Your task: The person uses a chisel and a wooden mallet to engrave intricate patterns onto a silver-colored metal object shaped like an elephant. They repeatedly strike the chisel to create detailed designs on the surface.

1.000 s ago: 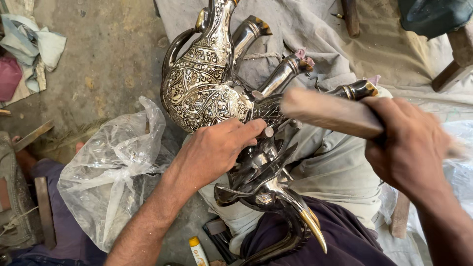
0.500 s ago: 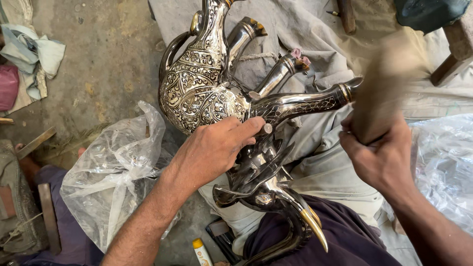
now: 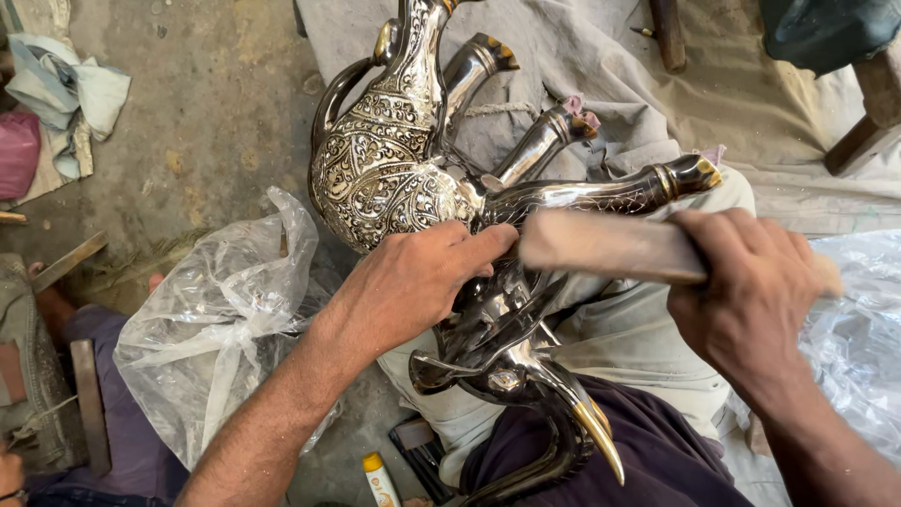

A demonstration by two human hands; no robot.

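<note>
An ornate engraved metal animal figure [image 3: 394, 178] lies on its side across my lap, its legs pointing up and right, its horned head [image 3: 511, 371] toward me. My left hand [image 3: 413, 282] presses on the figure's body near the base of the legs and steadies it. My right hand [image 3: 751, 291] grips a wooden block [image 3: 610, 246] whose blurred end reaches the figure just beside my left fingertips, under one gold-tipped leg [image 3: 657, 183].
A crumpled clear plastic bag [image 3: 211, 338] lies on the concrete floor at left, another plastic sheet [image 3: 859, 347] at right. A grey cloth [image 3: 657, 94] covers the ground behind. Rags [image 3: 66, 94] lie top left; a small yellow-capped tube [image 3: 378, 477] rests near my leg.
My right hand swung the wooden block up and away half a second ago, and has brought it back down against the figure. My left hand stayed on the body.
</note>
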